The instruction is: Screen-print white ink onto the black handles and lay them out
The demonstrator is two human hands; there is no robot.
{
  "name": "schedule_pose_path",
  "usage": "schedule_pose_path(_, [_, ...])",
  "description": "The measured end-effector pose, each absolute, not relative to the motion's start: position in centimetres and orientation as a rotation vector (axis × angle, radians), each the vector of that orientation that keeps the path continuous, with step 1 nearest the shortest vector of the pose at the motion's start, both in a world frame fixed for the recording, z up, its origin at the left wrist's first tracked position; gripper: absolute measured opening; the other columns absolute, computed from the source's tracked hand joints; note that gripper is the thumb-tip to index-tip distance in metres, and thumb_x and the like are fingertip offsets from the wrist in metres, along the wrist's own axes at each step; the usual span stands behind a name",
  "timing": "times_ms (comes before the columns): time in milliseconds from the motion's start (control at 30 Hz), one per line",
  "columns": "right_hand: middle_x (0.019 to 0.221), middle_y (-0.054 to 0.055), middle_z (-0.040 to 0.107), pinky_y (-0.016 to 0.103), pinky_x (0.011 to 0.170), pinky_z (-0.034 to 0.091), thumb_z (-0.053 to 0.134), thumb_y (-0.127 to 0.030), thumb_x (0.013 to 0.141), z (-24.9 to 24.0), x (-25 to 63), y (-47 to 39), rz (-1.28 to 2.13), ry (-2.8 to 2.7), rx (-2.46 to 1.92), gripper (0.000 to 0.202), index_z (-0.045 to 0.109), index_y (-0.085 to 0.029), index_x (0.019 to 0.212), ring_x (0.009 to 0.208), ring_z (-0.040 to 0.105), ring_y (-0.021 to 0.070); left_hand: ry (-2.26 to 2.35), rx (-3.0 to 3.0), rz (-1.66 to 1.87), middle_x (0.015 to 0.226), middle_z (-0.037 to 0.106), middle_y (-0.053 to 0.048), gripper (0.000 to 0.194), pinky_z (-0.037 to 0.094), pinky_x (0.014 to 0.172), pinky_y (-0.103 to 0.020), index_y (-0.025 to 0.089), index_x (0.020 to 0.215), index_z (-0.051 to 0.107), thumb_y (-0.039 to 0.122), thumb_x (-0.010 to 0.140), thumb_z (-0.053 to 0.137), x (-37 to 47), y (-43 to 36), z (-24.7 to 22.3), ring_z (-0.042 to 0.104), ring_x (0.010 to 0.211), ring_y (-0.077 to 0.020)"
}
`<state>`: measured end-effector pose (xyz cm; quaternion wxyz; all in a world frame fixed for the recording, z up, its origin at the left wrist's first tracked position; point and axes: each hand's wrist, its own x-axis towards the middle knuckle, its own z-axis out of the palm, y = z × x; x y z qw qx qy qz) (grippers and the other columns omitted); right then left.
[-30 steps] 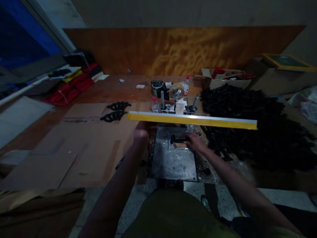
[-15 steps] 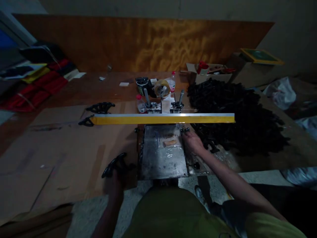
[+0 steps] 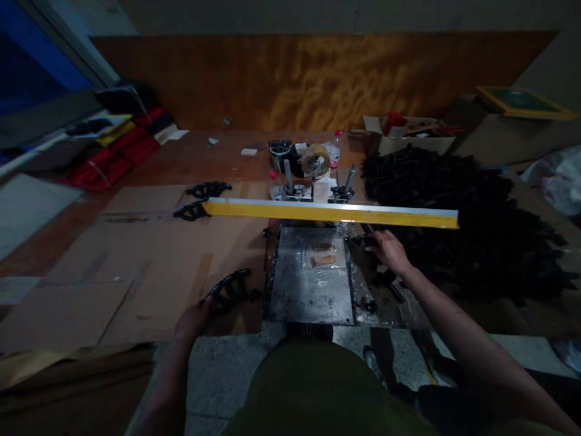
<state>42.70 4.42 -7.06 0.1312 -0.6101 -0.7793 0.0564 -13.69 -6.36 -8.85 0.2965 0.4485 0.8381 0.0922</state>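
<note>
My left hand [image 3: 195,318] is closed on the near-left end of a black, curved, ribbed plastic piece [image 3: 228,289] over the cardboard, left of the metal plate [image 3: 311,297]. My right hand [image 3: 391,249] is just right of the plate, near a black knob [image 3: 356,240] and the pile of black parts [image 3: 454,200]. Its fingers are drawn together around something dark and too small to name. A yellow bar with a silver edge [image 3: 331,212] spans above the plate's far end. Two similar black pieces, a far one [image 3: 209,189] and a nearer one [image 3: 190,211], sit at its left end.
Cardboard sheets [image 3: 167,242] cover the table's left part. Behind the bar stand a tape roll [image 3: 315,160], a black tub [image 3: 280,156] and plastic bottles. Red bundles [image 3: 118,160] lie at the far left; an open carton [image 3: 415,144] stands behind the pile. Small bagged pieces [image 3: 323,260] lie on the plate.
My view has swung left, so the scene sits further right. My right hand has moved off the knob toward the pile. My left hand now shows more clearly at the black piece's end.
</note>
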Motion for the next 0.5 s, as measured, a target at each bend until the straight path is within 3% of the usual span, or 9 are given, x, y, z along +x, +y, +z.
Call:
schedule_pose_path(100, [0.106,0.012,0.069,0.038,0.092,0.046,0.064,-0.026,0.086,-7.1,35.3,4.9,0.241,-2.355,-1.444,0.028,0.068,-0.016,0.111,0.104,0.058,0.026,2.211,1.215,0.556,0.059,0.061,-0.007,0.045,0.048,0.06,-0.034,0.017,0.076,0.063,0.058,0.081,0.045,-10.4,-1.8,-5.0,0.062,0.063,-0.0252])
schedule_pose_path(200, [0.106,0.012,0.07,0.036,0.092,0.046,0.061,-0.02,0.087,-8.0,29.5,5.0,0.293,-2.435,-1.304,0.027,0.069,-0.016,0.113,0.104,0.058,0.0241,1.777,1.195,1.157,0.06,0.061,0.0,0.05,0.047,0.056,-0.025,0.017,0.096,0.062,0.062,0.083,0.046,-4.0,2.8,0.2,0.056,0.055,-0.0146])
schedule_pose_path(233, [0.106,0.012,0.07,0.036,0.092,0.046,0.06,-0.018,0.088,-8.4,28.3,5.0,0.287,-2.452,-1.301,0.028,0.069,-0.016,0.114,0.104,0.057,0.024,1.631,1.158,1.278,0.059,0.061,0.0,0.052,0.046,0.053,-0.023,0.017,0.094,0.063,0.063,0.084,0.043,-1.8,4.0,1.9,0.055,0.051,-0.013])
schedule_pose_path(367, [0.111,0.014,0.069,0.037,0.096,0.045,0.055,-0.016,0.089,-9.4,26.5,4.5,0.263,-2.55,-1.271,0.029,0.069,-0.015,0.115,0.109,0.057,0.0248,1.375,1.048,1.39,0.05,0.058,-0.002,0.054,0.041,0.044,-0.021,0.014,0.076,0.064,0.061,0.087,0.039,4.1,5.7,6.4,0.052,0.043,-0.0118])
schedule_pose_path(500, [0.114,0.009,0.069,0.041,0.098,0.045,0.056,-0.019,0.087,-8.7,28.0,3.7,0.333,-2.492,-1.363,0.032,0.067,-0.022,0.117,0.11,0.058,0.0245,1.275,1.028,1.382,0.066,0.068,-0.004,0.06,0.05,0.052,-0.026,0.014,0.095,0.069,0.065,0.087,0.039,4.2,3.9,6.6,0.063,0.056,-0.0155])
